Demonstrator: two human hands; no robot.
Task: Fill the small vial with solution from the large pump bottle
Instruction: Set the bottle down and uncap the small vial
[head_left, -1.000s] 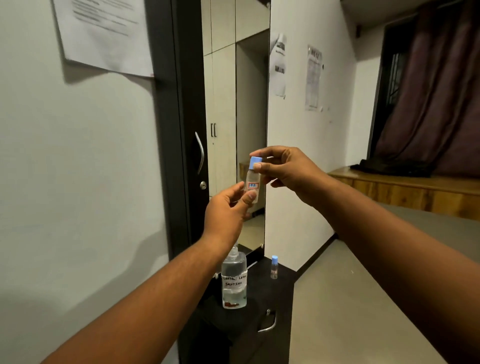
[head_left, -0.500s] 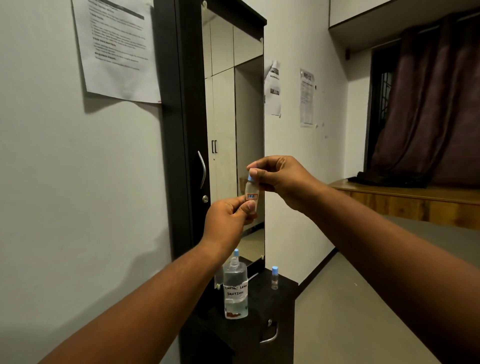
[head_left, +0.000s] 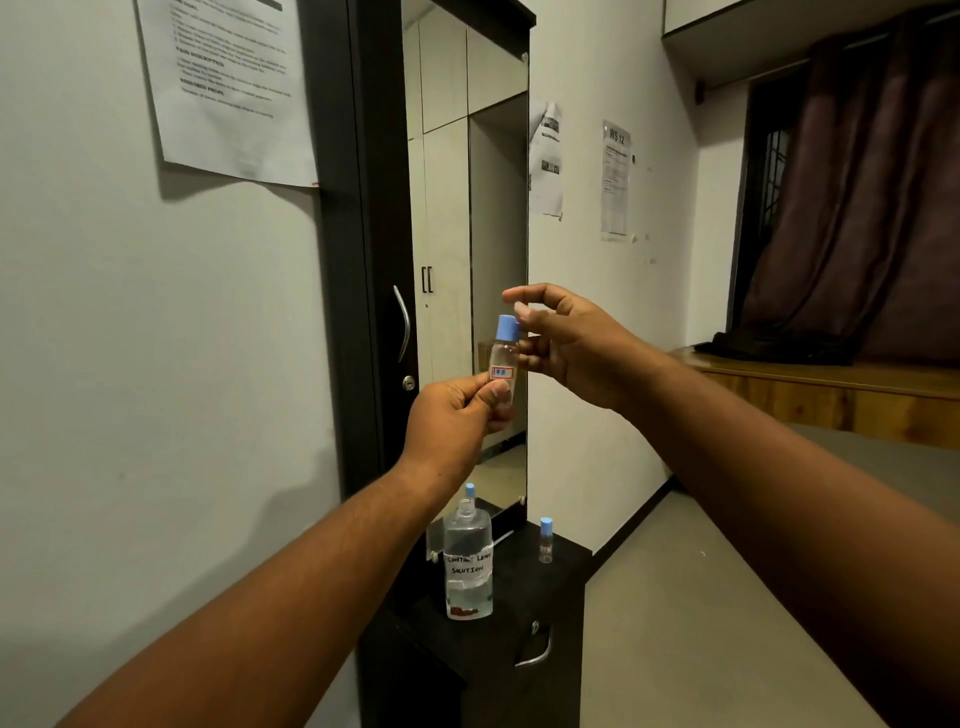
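L hand (head_left: 460, 415) is pinched on the bottom of a small clear vial (head_left: 503, 364), held upright w/ blue cap (head_left: 507, 328) on, up in front of the mirror (head_left: 470, 249). R hand (head_left: 563, 340) sits just beside the cap, thumb & fingers spread apart, gripping nothing; can't tell if a fingertip touches the cap. Below on the dark surface (head_left: 524, 618) stands the big clear bottle (head_left: 467, 564) w/ handwritten label, approx half full, and a second tiny vial (head_left: 545, 540) near it on the R, apart from it.
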